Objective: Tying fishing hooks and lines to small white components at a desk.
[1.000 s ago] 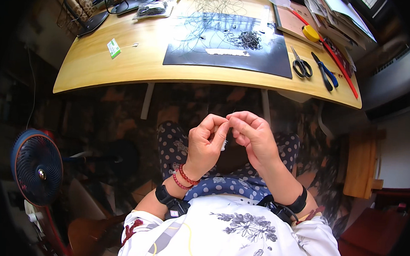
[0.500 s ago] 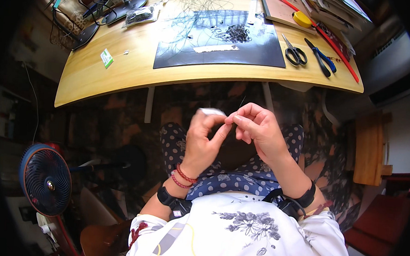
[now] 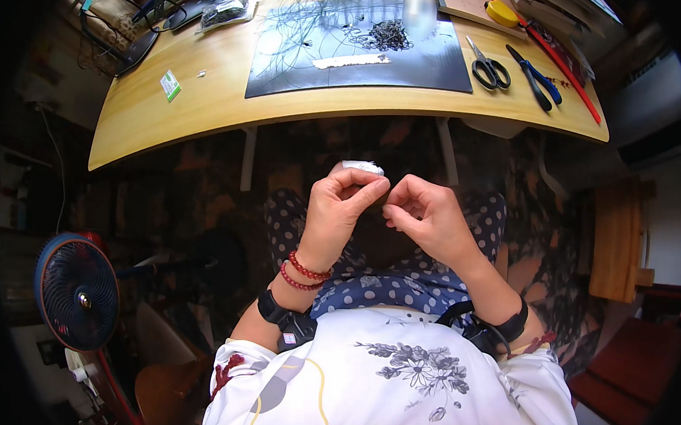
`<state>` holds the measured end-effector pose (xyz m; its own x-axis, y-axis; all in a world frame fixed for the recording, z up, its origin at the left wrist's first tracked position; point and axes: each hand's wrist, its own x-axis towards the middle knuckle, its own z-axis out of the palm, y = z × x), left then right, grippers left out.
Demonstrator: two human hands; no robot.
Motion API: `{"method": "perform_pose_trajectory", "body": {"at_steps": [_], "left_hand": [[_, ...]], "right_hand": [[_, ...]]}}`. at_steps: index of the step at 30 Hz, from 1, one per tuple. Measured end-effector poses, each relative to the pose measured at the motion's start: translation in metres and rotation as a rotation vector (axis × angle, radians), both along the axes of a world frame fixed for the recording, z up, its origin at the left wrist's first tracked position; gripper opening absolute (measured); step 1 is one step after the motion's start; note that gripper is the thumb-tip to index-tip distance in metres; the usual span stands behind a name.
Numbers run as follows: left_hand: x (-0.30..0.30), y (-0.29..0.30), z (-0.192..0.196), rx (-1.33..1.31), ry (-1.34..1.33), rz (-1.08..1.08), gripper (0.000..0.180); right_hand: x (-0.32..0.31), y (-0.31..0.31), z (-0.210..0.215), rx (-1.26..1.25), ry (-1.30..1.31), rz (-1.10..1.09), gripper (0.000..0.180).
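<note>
Over my lap, in front of the table's near edge, both hands are raised with fingertips facing each other. My left hand [image 3: 340,199] is closed in a pinch of thumb and forefinger. A white wrapping [image 3: 363,167] shows around one of its fingers. Just to the right, my right hand [image 3: 425,215] is also closed, thumb pressed to curled fingers. Whatever lies in either pinch is too small to make out. A narrow gap separates the hands. Beyond them, a black mat [image 3: 324,79] carries a heap of small dark pieces [image 3: 390,36], a white strip [image 3: 352,61] and tangled thin line [image 3: 292,33].
Scissors [image 3: 489,72] and blue-and-black pliers [image 3: 540,80] lie right of the mat, near a long red strip [image 3: 567,69] and a yellow tape measure [image 3: 503,13]. At left are a green-and-white card [image 3: 170,86], a clear bag [image 3: 229,13] and a fan [image 3: 82,295].
My fingertips were touching and have come slightly apart. The thin dark strand that stood above my right fingers no longer shows. The table sits a little higher in view.
</note>
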<state>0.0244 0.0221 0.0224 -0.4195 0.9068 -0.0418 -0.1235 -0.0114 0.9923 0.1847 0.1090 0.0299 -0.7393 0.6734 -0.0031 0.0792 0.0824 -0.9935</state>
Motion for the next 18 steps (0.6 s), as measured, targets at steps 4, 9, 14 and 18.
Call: {"method": "perform_pose_trajectory", "body": {"at_steps": [4, 9, 14, 18], "left_hand": [[0.001, 0.000, -0.004, 0.009, -0.124, -0.041, 0.012], [0.006, 0.002, 0.000, 0.018, -0.121, -0.084, 0.012], [0.009, 0.007, 0.010, 0.057, -0.052, -0.112, 0.005], [-0.014, 0.030, 0.035, 0.149, 0.261, -0.021, 0.006]], "right_hand": [[0.003, 0.000, 0.014, -0.200, 0.012, -0.094, 0.012], [0.008, 0.003, 0.012, -0.193, 0.016, -0.113, 0.010], [0.019, 0.002, 0.009, -0.261, 0.156, -0.218, 0.006], [0.032, 0.014, 0.008, -0.062, 0.271, -0.355, 0.003]]}}
